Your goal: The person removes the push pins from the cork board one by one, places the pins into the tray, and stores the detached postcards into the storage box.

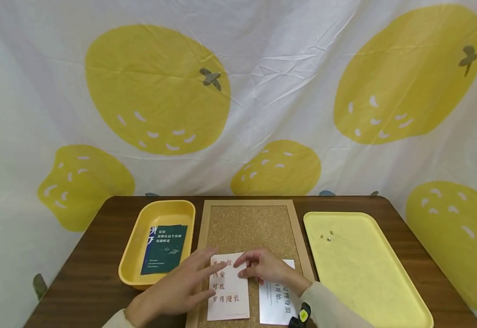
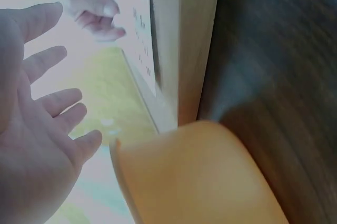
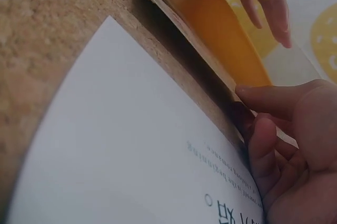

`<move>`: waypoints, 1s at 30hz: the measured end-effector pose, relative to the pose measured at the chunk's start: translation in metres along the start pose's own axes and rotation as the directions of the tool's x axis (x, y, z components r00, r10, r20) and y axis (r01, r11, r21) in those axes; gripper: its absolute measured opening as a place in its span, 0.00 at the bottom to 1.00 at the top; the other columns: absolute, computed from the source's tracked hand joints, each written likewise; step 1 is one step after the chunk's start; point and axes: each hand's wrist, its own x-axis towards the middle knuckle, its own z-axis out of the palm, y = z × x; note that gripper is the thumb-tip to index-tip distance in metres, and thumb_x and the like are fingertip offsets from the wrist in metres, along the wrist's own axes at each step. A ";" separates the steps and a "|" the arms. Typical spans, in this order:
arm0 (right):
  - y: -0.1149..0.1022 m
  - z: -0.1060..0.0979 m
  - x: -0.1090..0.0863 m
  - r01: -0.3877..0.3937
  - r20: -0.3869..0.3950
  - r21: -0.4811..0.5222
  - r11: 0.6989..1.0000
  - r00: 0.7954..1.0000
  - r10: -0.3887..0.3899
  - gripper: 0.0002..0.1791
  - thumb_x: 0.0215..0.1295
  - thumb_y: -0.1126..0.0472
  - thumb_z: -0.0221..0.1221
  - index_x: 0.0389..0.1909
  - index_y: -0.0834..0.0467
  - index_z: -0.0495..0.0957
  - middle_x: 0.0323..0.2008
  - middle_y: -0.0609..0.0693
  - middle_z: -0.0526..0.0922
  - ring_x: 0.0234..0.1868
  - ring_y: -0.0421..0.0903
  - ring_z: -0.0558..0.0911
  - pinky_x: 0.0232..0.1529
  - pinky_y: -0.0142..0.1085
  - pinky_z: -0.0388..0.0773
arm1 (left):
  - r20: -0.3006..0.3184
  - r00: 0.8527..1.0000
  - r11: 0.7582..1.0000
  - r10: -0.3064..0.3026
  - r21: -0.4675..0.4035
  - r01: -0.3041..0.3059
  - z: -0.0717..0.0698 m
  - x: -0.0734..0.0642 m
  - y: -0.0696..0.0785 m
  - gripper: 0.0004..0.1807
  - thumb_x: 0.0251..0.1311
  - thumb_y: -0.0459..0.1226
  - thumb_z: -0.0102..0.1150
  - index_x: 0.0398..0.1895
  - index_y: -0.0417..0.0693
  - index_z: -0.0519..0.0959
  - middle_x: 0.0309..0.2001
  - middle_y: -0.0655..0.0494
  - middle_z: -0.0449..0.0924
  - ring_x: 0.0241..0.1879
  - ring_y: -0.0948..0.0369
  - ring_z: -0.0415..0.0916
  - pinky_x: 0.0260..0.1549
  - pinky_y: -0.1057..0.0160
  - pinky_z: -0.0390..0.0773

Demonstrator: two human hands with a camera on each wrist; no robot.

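Head — right fingers (image 1: 248, 256) touch red-lettered card (image 1: 232, 290)

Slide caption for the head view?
Right grip at a rectangular white, red-lettered paper card over a framed cork board, beside a yellow plastic tub.

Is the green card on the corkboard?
No, the green card lies in the yellow bin, left of the corkboard in the head view.

The left hand (image 1: 184, 283) is splayed while the right hand (image 1: 268, 267) curls.
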 end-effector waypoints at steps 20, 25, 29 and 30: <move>0.000 -0.001 -0.001 -0.030 -0.002 0.038 0.999 1.000 0.030 0.11 0.59 0.62 0.69 0.43 0.53 0.86 0.21 0.46 0.76 0.17 0.38 0.71 0.14 0.27 0.68 | -0.262 0.962 0.997 -0.075 0.003 0.079 -0.036 -0.026 -0.035 0.24 0.68 0.45 0.60 0.66 0.56 0.74 0.71 0.47 0.66 0.68 0.45 0.66 0.60 0.40 0.72; 0.000 0.000 0.000 -0.035 -0.004 0.034 0.999 0.999 0.035 0.11 0.59 0.62 0.69 0.43 0.52 0.86 0.20 0.46 0.76 0.16 0.38 0.71 0.14 0.27 0.67 | -0.290 0.949 0.992 -0.126 -0.060 0.113 -0.044 -0.034 -0.045 0.23 0.69 0.44 0.59 0.65 0.55 0.75 0.71 0.47 0.66 0.69 0.42 0.64 0.59 0.37 0.71; -0.001 -0.001 0.000 -0.033 0.002 0.028 0.999 0.999 0.033 0.11 0.59 0.62 0.69 0.43 0.52 0.86 0.20 0.46 0.76 0.16 0.38 0.70 0.14 0.27 0.67 | -0.301 0.938 0.983 -0.173 -0.115 0.145 -0.050 -0.040 -0.055 0.21 0.69 0.44 0.58 0.64 0.54 0.75 0.71 0.46 0.65 0.69 0.41 0.62 0.60 0.33 0.67; -0.001 -0.001 0.000 -0.032 0.003 0.027 0.999 0.999 0.032 0.11 0.59 0.62 0.68 0.43 0.52 0.86 0.20 0.46 0.76 0.16 0.38 0.70 0.14 0.27 0.67 | -0.304 0.935 0.981 -0.184 -0.121 0.153 -0.052 -0.042 -0.058 0.21 0.69 0.44 0.58 0.64 0.54 0.76 0.71 0.45 0.66 0.69 0.41 0.62 0.60 0.33 0.67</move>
